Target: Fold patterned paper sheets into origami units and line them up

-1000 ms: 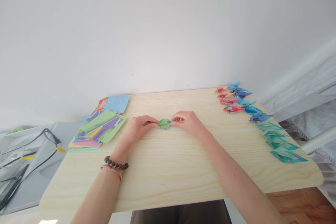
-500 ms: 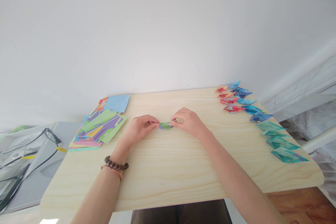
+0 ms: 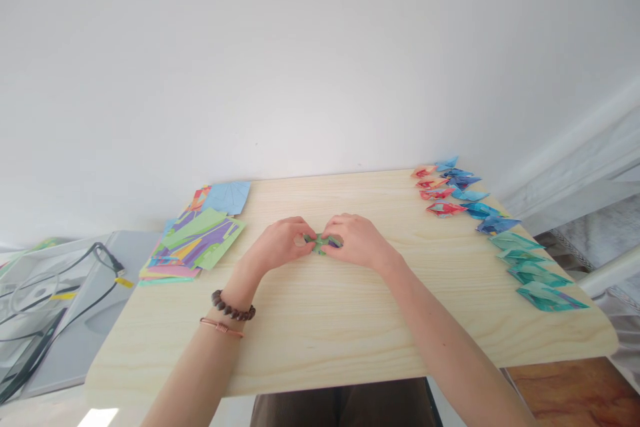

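Observation:
My left hand (image 3: 280,243) and my right hand (image 3: 355,240) meet at the middle of a pale wooden table (image 3: 350,333). Between their fingertips sits a small folded green paper piece (image 3: 320,242), pinched from both sides and mostly hidden by the fingers. My left wrist wears a dark bead bracelet and a thin cord.
A loose stack of coloured paper sheets (image 3: 197,240) lies at the table's back left. Several folded paper pieces, red (image 3: 440,208), blue (image 3: 480,208) and teal (image 3: 537,278), line the right edge. A grey surface with black cables (image 3: 60,300) stands left of the table.
My hands have drawn closer together, and the green piece has been squeezed smaller between the fingers. The view has shifted slightly.

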Available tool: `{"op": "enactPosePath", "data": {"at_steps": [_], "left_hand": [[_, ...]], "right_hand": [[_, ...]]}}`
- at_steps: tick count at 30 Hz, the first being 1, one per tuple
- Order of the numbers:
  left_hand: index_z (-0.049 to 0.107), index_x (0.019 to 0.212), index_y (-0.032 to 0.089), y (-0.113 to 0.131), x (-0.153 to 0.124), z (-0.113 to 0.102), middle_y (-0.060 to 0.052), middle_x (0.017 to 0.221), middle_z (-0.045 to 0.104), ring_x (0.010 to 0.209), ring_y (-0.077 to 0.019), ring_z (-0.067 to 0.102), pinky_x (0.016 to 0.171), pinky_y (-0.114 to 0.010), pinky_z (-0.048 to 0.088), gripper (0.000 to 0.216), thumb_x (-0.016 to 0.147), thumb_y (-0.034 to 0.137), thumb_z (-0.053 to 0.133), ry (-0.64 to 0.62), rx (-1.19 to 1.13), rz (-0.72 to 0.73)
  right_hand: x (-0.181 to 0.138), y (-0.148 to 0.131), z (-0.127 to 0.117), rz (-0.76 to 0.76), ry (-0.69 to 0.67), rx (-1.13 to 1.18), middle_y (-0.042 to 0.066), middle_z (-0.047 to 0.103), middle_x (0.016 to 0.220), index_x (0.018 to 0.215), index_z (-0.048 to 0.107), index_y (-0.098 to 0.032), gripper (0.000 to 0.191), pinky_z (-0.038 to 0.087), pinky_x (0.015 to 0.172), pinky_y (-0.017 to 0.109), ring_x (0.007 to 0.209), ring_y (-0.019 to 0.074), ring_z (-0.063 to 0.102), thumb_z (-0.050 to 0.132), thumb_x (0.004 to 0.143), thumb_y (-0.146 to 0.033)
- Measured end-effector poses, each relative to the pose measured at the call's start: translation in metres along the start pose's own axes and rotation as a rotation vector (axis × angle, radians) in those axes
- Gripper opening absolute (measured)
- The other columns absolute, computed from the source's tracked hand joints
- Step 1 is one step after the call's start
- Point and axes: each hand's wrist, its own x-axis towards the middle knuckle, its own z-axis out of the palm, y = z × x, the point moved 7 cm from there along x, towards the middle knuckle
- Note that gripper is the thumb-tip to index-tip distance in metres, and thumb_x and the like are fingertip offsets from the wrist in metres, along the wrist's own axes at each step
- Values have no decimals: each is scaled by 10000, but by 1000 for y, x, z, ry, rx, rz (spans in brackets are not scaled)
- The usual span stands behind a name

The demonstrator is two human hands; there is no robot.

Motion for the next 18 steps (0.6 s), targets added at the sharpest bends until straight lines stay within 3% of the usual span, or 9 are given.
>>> {"op": "enactPosePath", "data": {"at_steps": [5, 10, 18], "left_hand": [[669, 786, 237, 12, 4, -1, -26, 865, 617, 734, -180, 569, 620, -268, 397, 124, 714, 230, 569, -35, 222, -106], [630, 736, 195, 26, 5, 6, -73, 862, 589, 839, -232, 534, 572, -277, 374, 110, 728, 183, 521, -18, 413, -165], [599, 737, 188, 23, 3, 9, -75, 857, 567, 856, -232, 518, 517, -268, 345, 128, 780, 206, 479, 56, 432, -233]], "right_hand": [[0, 4, 1, 139, 17, -85, 23, 653, 846, 782, 684, -237, 114, 377, 758, 305, 844, 187, 558, 596, 733, -184], [1, -3, 4, 186, 58, -180, 55, 643, 856, 775, 682, -210, 145, 362, 751, 329, 860, 206, 533, 554, 761, -143], [-2, 3, 7, 256, 52, -161, 50, 643, 843, 777, 675, -203, 144, 373, 729, 319, 828, 199, 540, 543, 777, -146]]}}
